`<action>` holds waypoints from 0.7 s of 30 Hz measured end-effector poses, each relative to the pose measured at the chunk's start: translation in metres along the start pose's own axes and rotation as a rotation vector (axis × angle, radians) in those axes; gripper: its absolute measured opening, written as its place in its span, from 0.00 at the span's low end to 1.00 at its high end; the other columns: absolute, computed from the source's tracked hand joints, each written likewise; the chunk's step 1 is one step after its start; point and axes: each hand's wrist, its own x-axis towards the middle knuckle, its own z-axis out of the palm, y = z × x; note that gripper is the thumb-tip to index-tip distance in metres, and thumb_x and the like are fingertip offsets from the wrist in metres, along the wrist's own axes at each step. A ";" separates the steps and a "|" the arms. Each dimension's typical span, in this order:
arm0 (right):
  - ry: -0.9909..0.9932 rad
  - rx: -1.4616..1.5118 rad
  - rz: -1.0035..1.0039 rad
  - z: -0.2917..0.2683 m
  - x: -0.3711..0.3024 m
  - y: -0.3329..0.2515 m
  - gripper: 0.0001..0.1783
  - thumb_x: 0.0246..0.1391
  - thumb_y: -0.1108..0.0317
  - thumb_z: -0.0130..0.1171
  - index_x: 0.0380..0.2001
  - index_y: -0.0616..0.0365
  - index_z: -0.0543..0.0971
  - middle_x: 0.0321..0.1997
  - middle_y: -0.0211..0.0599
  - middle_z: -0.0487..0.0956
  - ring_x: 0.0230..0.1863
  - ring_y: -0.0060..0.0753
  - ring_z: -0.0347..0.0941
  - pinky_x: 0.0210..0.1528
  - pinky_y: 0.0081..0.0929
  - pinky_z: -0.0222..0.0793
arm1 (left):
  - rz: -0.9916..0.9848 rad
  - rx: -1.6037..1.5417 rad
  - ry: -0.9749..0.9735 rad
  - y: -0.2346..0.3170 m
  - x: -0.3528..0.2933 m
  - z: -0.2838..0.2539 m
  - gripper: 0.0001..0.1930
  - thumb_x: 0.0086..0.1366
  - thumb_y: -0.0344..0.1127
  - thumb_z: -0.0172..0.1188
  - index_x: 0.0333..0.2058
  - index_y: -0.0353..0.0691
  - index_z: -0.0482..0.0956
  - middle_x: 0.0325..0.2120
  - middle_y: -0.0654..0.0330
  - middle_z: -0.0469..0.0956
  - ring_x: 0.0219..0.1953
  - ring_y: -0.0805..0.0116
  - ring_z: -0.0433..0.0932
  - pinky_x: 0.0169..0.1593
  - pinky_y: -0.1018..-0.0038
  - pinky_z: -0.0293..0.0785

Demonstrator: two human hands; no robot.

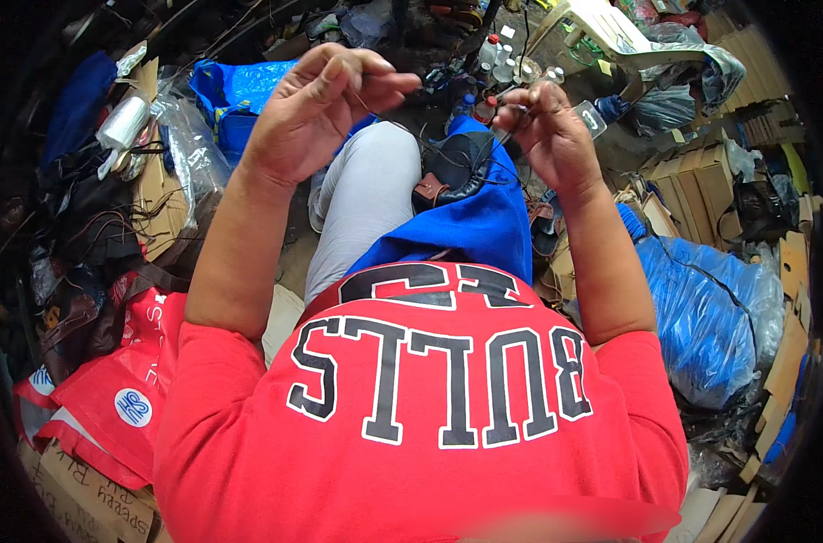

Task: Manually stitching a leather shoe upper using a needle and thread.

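My left hand [316, 104] is raised at the upper middle, thumb and fingers closed on a thin dark cord [371, 112] that runs down toward the lap. Opposite it, my right hand [551, 136] pinches another dark strand between thumb and fingertips; a piece of it sticks up above the fingers. Below and between both hands, a black shoe [463, 167] with a brown leather piece [431, 188] rests on the blue cloth [470, 222] over my lap. The strands appear to come from the shoe, but where they join it is too small to tell.
Left lie a blue bag [239, 86], a roll of clear plastic [123, 123] and red bags [126, 389]. Small bottles [497, 59] stand ahead near a pale plastic chair [610, 36]. Cardboard [692, 185] and a plastic-wrapped blue bundle [701, 312] are at the right.
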 end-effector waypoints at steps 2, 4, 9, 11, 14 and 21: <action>-0.189 -0.002 0.100 -0.010 -0.008 -0.004 0.12 0.59 0.61 0.52 0.36 0.59 0.75 0.36 0.40 0.78 0.37 0.30 0.74 0.45 0.30 0.69 | -0.069 -0.106 -0.065 0.002 -0.004 0.003 0.11 0.64 0.42 0.53 0.31 0.39 0.70 0.24 0.60 0.74 0.25 0.72 0.71 0.34 0.77 0.72; -0.385 -0.001 0.211 -0.012 -0.019 -0.003 0.13 0.59 0.60 0.52 0.35 0.60 0.75 0.35 0.40 0.78 0.36 0.30 0.74 0.45 0.29 0.68 | -0.327 0.019 -0.305 -0.003 -0.015 -0.026 0.12 0.67 0.43 0.48 0.32 0.40 0.70 0.24 0.61 0.73 0.24 0.76 0.70 0.30 0.82 0.70; -0.085 -1.518 0.329 -0.033 -0.070 -0.001 0.12 0.54 0.65 0.55 0.40 0.59 0.79 0.35 0.36 0.80 0.35 0.24 0.74 0.40 0.24 0.68 | -0.087 1.407 -0.346 -0.014 -0.041 -0.063 0.06 0.58 0.33 0.58 0.27 0.37 0.74 0.23 0.57 0.73 0.28 0.64 0.74 0.33 0.71 0.70; 0.071 -1.715 0.340 -0.079 -0.087 -0.022 0.13 0.52 0.62 0.56 0.40 0.53 0.79 0.38 0.41 0.80 0.40 0.36 0.77 0.44 0.28 0.69 | 0.017 1.762 -0.385 0.013 -0.042 -0.087 0.04 0.50 0.29 0.61 0.27 0.39 0.76 0.26 0.53 0.76 0.32 0.53 0.75 0.37 0.65 0.72; 0.422 -1.783 0.411 -0.123 -0.127 -0.100 0.13 0.51 0.63 0.56 0.40 0.52 0.80 0.39 0.39 0.80 0.41 0.34 0.77 0.44 0.26 0.69 | 0.089 1.978 -0.116 0.105 -0.042 -0.154 0.05 0.49 0.26 0.59 0.28 0.38 0.77 0.26 0.53 0.76 0.33 0.56 0.76 0.37 0.67 0.72; 1.104 -2.241 0.600 -0.196 -0.248 -0.249 0.18 0.48 0.56 0.56 0.40 0.53 0.80 0.41 0.44 0.79 0.44 0.45 0.75 0.46 0.32 0.68 | 0.096 2.306 0.949 0.249 -0.062 -0.172 0.14 0.58 0.44 0.58 0.37 0.43 0.81 0.32 0.54 0.80 0.37 0.58 0.79 0.41 0.68 0.72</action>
